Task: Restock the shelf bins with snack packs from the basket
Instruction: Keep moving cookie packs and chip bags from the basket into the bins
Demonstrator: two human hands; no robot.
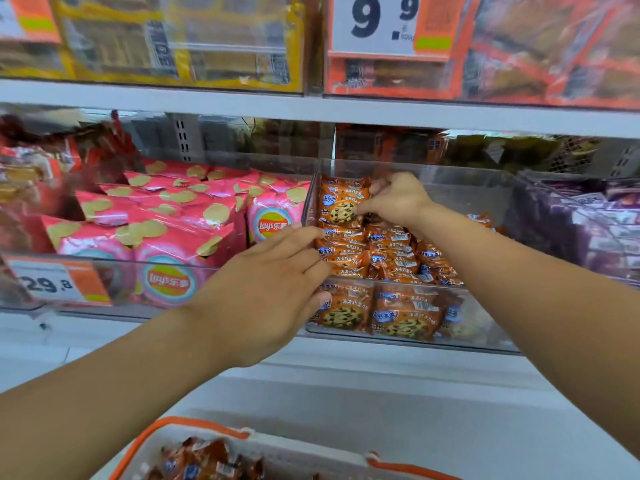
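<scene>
A clear plastic shelf bin holds several orange cookie snack packs. My right hand reaches into the bin's far left corner and pinches an upright orange cookie pack standing against the bin's left wall. My left hand lies flat with straight fingers over the bin's front left corner, fingertips on the packs there. At the bottom edge, a white basket with an orange rim holds more orange snack packs.
Pink Lay's chip bags fill the bin to the left, behind a 29.8 price tag. Purple packs fill the bin to the right. The upper shelf carries yellow and orange boxes and a 9.9 price sign.
</scene>
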